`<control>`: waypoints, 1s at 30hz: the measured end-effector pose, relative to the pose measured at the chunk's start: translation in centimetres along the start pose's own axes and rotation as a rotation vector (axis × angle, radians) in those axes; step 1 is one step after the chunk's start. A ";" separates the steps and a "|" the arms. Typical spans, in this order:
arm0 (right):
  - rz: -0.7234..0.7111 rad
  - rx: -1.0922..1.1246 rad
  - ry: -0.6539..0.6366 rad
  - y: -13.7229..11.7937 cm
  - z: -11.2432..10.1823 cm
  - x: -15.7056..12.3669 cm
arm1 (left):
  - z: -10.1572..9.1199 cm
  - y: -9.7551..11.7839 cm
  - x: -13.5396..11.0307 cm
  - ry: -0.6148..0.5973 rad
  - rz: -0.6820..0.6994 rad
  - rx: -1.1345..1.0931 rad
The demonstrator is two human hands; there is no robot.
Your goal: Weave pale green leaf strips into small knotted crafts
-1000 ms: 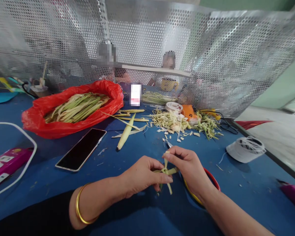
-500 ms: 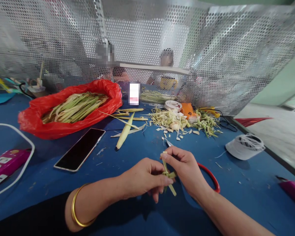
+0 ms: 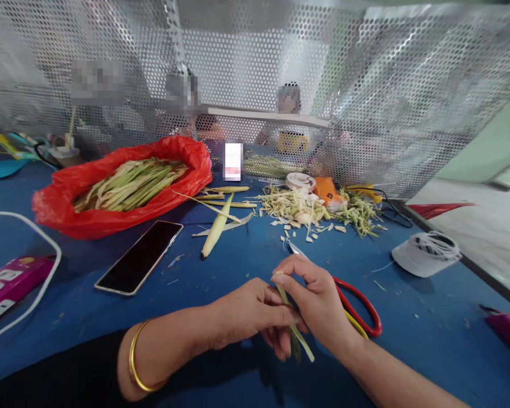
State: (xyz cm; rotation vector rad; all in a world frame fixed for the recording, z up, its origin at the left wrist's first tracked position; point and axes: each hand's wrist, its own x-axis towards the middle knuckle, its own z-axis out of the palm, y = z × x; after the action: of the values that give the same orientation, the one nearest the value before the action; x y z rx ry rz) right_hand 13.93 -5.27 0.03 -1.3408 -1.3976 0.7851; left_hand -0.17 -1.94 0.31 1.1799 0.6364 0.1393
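Take the strips in hand as the clock's centre, twelve pointing away from the person. The leaf strips [image 3: 304,344] are held just above the tabletop [image 3: 246,260], between the two hands. The fingers of the left hand [image 3: 253,310] are closed on their middle, thumb on top; a pale end sticks out toward five o'clock, with a darker green one beside it. The right hand [image 3: 312,289] pinches the upper end of a strip between thumb and forefinger. Whatever fold or knot lies under the left thumb is hidden.

That left thumb looks like the weak point: if it eases while the right hand pulls, the crossing could slacken and the strips slide apart. Pulled too hard or sideways, a strip this thin could split along its grain or slip out of the pinch.

The scissors [image 3: 377,326] lie under and beside the right hand, blades showing toward twelve, the red handle at three. A drop of the wrist could shove them, or bring the hand against a blade.

At twelve, beyond the blades, lies a heap of scraps [image 3: 295,207]; a strip dropped there would be hard to pick out. The phone [image 3: 139,258], between nine and ten, seems far enough from the hands to stay out of trouble.
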 end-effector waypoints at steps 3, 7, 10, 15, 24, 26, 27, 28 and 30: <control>-0.078 -0.063 0.069 0.2 -0.8 0.6 | -0.1 0.1 0.2 0.166 0.068 -0.018; -0.166 -0.266 0.202 0.0 -2.5 1.2 | -0.8 1.0 0.3 0.393 0.161 -0.178; -0.107 -0.365 0.069 0.0 -2.9 1.2 | -1.4 1.4 0.3 0.455 0.208 -0.244; -0.044 -0.365 -0.130 0.7 -2.0 1.0 | -1.6 1.0 0.4 0.485 0.212 -0.261; -0.359 -0.472 0.082 0.2 -1.3 -0.2 | -1.2 0.7 0.8 0.373 0.377 -0.456; -0.237 -0.354 0.003 0.4 -0.5 -0.4 | -0.9 0.6 0.9 0.337 0.410 -0.424; -0.181 -0.289 -0.009 0.5 -0.1 -0.4 | -0.8 0.6 1.0 0.335 0.418 -0.401; -0.137 -0.225 -0.014 0.7 0.3 -0.4 | -0.7 0.5 1.0 0.344 0.423 -0.384; -0.083 -0.120 -0.014 1.0 0.8 -0.3 | -0.6 0.3 1.1 0.359 0.425 -0.370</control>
State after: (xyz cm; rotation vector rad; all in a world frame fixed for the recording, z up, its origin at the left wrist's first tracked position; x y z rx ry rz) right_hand 13.41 -5.28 -1.19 -1.3609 -1.5222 0.6656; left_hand 0.44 -0.88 0.05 0.9194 0.6291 0.8095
